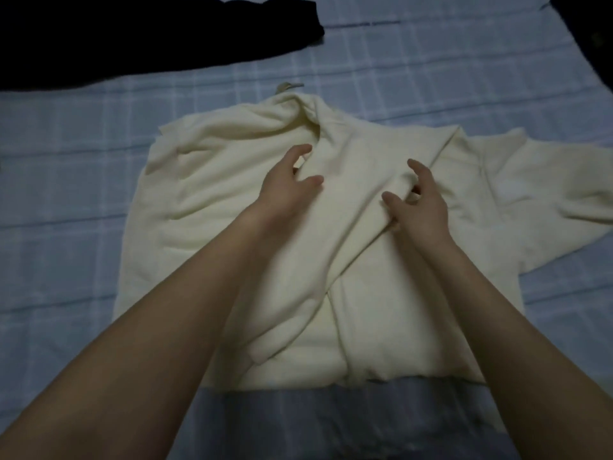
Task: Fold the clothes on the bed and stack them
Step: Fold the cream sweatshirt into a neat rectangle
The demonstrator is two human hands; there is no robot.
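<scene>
- A cream-coloured, soft, long-sleeved sweatshirt (205,194) is lying flat in the middle of the bed (66,194), which is covered by a pale blue checked sheet. Its hem is facing the person and its neck is pointing away.
- One folded sleeve (331,244) is crossing the body diagonally, with its cuff (265,346) ending near the hem.
- The left hand (285,190) is resting on the upper part of this sleeve, fingers spread and loosely curved, grasping nothing.
- The right hand (424,204) is lying on the other edge of the same sleeve. It appears to be pinching a ridge of the cloth between thumb and curled fingers.
- The step in hand is judged to be the setting and smoothing of the first sleeve fold.
- The spread sleeve (537,194) is reaching out to the right and is not yet folded. The next move is likely calling for it to be drawn across the body, then for the hem to be brought up toward the neck.
- A black garment (132,34) is waiting at the far left of the bed, well apart.
</scene>
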